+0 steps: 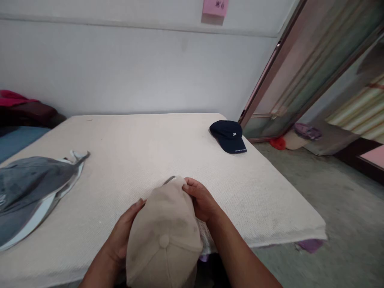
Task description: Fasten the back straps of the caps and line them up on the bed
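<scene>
**At the near edge, beige cap up in both hands, job unfinished**

Down at the near side we go, where the beige cap is held crown up, its top button toward us and its brim out of sight. Right hand on the far right rim: thumb on top, fingers curled behind, pinching the fabric. Left hand is along the left side, thumb against the cloth; its other fingers disappear behind the crown, so no telling how tightly they close.

How far along? Midway through handling this one, I'd judge: it's gripped, it isn't set down. Over at far right, the navy cap lies on the white cover, brim facing near and right, no hand on it. Out left, grey caps lie layered, pale brim edges showing, also untouched. Whether those two spots count as finished, I can't call.

Around the edges: dark red and blue fabrics at far left, the wall behind with its pink note, the glass door at right. In the way? Chiefly the beige crown itself, blocking the view of those left fingers; the other caps sit well apart from both hands.
</scene>
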Available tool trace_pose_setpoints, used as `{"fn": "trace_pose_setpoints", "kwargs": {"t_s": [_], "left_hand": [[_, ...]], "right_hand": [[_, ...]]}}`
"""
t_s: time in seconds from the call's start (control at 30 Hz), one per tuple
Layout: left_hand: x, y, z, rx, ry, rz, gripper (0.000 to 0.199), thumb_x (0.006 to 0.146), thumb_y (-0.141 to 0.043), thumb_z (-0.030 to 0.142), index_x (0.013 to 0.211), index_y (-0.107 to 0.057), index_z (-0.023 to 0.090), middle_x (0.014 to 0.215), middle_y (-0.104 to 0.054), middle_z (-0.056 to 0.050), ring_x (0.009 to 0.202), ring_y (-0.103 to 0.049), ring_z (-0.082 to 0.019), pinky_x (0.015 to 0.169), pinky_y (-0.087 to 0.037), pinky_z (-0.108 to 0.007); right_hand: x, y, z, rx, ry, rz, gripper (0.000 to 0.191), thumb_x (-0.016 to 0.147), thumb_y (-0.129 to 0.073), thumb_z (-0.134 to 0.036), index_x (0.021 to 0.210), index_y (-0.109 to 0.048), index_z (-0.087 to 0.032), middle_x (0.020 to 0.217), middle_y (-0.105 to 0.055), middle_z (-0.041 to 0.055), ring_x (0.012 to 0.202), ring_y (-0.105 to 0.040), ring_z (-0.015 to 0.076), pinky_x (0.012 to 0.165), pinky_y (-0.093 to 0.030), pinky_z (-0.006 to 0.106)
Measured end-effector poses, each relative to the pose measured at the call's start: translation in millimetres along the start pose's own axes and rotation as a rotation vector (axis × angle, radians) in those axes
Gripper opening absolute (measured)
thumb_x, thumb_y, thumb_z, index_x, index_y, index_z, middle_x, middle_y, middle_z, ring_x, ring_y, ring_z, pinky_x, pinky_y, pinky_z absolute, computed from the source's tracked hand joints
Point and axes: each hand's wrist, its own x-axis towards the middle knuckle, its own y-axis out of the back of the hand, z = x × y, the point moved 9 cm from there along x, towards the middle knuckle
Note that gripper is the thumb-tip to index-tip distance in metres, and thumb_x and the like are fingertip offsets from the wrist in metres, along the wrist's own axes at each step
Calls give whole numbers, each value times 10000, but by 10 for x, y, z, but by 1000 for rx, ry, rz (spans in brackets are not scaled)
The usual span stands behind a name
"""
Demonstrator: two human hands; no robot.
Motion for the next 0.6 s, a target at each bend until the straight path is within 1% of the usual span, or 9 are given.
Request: {"fn": "trace_pose_setpoints", "kwargs": {"t_s": [0.07, 0.17, 0.23, 0.3, 0.37, 0.4, 0.47, 0.53, 0.6], "left_hand": [[-40, -81, -60, 43, -5, -58, 350, 702, -708, 264, 1027, -701, 136, 831, -750, -103, 849, -691, -297, 764, -534, -383], [-55, -172, -90, 56, -41, -133, 343, 674, -700, 128, 1015, -706, 169, 869, -752, -86, 875, -688, -281, 778, -532, -364], [-13, -112, 11, -17, -131, -102, 280, 698, -659, 105, 965, -718, 167, 859, -755, -84, 825, -700, -265, 767, -539, -355], [47, 21, 174, -131, -225, -53, 215, 751, -601, 142, 927, -724, 159, 840, -759, -87, 769, -707, -255, 764, -547, -362], [110, 167, 338, -222, -269, -15, 237, 817, -506, 196, 887, -728, 149, 802, -760, -99, 774, -708, -266, 786, -545, -387], [134, 230, 432, -255, -292, -3, 288, 840, -450, 209, 855, -729, 140, 770, -757, -109, 799, -706, -278, 801, -541, -401], [144, 333, 658, -324, -384, 7, 369, 851, -363, 191, 828, -726, 133, 724, -753, -117, 856, -698, -288, 832, -529, -414], [103, 407, 891, -399, -510, -5, 397, 837, -326, 150, 918, -715, 137, 740, -756, -105, 898, -691, -273, 860, -516, -406], [48, 469, 1060, -449, -595, -25, 423, 828, -321, 133, 1070, -669, 141, 786, -761, -94, 917, -688, -257, 877, -508, -394]], "right_hand": [[11, 30, -72, 71, 50, 13, 186, 733, -689, -302, 805, -594, -159, 738, -598, 21, 628, -527, 124, 585, -404, 243], [20, 74, -120, 143, 86, 51, 167, 733, -676, -304, 765, -592, -163, 702, -588, 9, 602, -512, 120, 578, -404, 245], [25, 116, -91, 145, 68, 103, 165, 733, -664, -312, 743, -585, -167, 667, -576, 0, 586, -497, 123, 567, -401, 250], [23, 137, -26, 120, 26, 140, 169, 739, -647, -321, 739, -587, -163, 656, -579, 4, 595, -499, 134, 570, -403, 260], [13, 105, 62, 97, -34, 131, 189, 753, -628, -338, 761, -602, -151, 680, -600, 20, 638, -525, 150, 606, -418, 273], [2, 67, 105, 93, -60, 108, 204, 764, -619, -348, 783, -612, -146, 703, -615, 30, 668, -543, 159, 636, -428, 280], [-31, -49, 163, 95, -82, 25, 250, 802, -587, -379, 865, -631, -141, 778, -646, 51, 739, -577, 174, 711, -443, 298], [-84, -206, 205, 92, -89, -101, 309, 832, -558, -409, 971, -630, -142, 885, -663, 75, 817, -599, 192, 789, -446, 331], [-156, -361, 276, 76, -130, -243, 373, 803, -608, -402, 1063, -610, -135, 984, -658, 101, 887, -609, 212, 855, -436, 368]]}}
